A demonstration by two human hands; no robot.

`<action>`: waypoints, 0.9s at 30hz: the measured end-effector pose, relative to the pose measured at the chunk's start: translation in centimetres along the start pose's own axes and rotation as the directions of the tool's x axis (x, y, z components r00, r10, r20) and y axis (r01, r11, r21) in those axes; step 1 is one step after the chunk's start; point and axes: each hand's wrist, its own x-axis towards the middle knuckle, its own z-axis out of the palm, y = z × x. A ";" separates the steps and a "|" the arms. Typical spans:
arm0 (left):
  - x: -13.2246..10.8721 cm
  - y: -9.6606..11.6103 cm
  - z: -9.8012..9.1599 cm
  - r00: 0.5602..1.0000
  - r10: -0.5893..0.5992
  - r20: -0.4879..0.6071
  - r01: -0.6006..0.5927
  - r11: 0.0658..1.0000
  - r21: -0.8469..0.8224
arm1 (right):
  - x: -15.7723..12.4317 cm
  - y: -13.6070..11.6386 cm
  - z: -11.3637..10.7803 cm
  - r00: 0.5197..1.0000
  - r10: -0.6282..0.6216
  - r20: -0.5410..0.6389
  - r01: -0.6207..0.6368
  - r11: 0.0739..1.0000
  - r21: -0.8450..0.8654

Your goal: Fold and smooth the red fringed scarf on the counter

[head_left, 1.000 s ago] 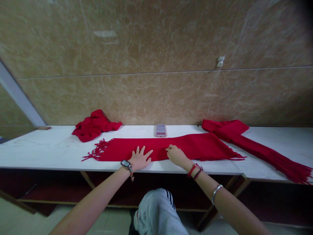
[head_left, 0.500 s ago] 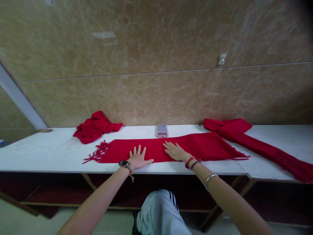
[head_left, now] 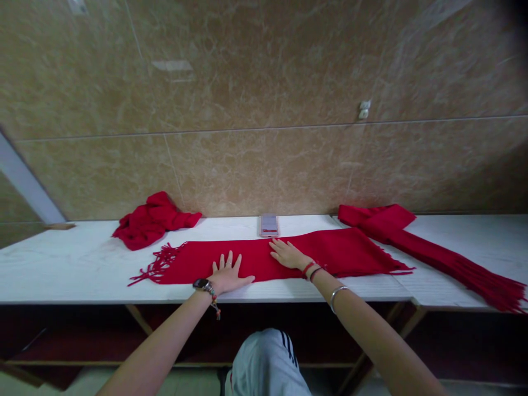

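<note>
A red fringed scarf (head_left: 330, 250) lies spread out lengthwise along the white counter, its loose fringe at the left end and more fringe at the right. My left hand (head_left: 230, 275) rests flat on its front edge with fingers spread. Toward the middle of the same scarf, my right hand (head_left: 289, 254) lies flat, palm down, fingers stretched toward the back edge. Neither hand grips anything. Just behind the scarf sits a phone (head_left: 269, 225) with its screen up.
A crumpled red cloth (head_left: 154, 220) lies at the back left. On the right, another red scarf (head_left: 433, 250) is folded across itself, its fringe near the counter's front edge. The white counter (head_left: 61, 269) stands against a brown marbled wall (head_left: 256, 170), with dark shelves (head_left: 94, 335) below.
The view has shifted slightly, so everything sits a little lower and further left. Both hands stay flat on the scarf in nearly the same places.
</note>
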 end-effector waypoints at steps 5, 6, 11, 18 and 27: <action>-0.2 0.3 -0.6 1.000 -0.003 0.026 0.002 1.000 0.004 | -0.8 5.9 -1.2 0.977 0.213 0.000 -0.212 0.976 -0.053; -0.2 0.3 -0.8 0.999 -0.006 0.033 0.005 1.000 0.010 | -0.9 6.0 -1.4 0.976 0.215 -0.013 -0.216 0.975 -0.055; 0.2 0.2 -1.0 0.996 -0.020 0.091 0.016 0.999 0.040 | -1.9 1.8 -1.0 0.989 0.006 -0.151 0.006 0.997 0.079; 0.0 -0.1 -0.8 0.997 -0.015 0.077 0.013 0.999 0.030 | -4.9 -0.8 -1.4 0.996 -0.063 -0.058 0.069 0.990 0.121; -0.5 2.4 -1.6 0.840 0.519 -0.159 -0.492 0.852 0.181 | -8.5 0.5 -5.0 0.976 -0.203 -0.084 0.218 0.939 0.266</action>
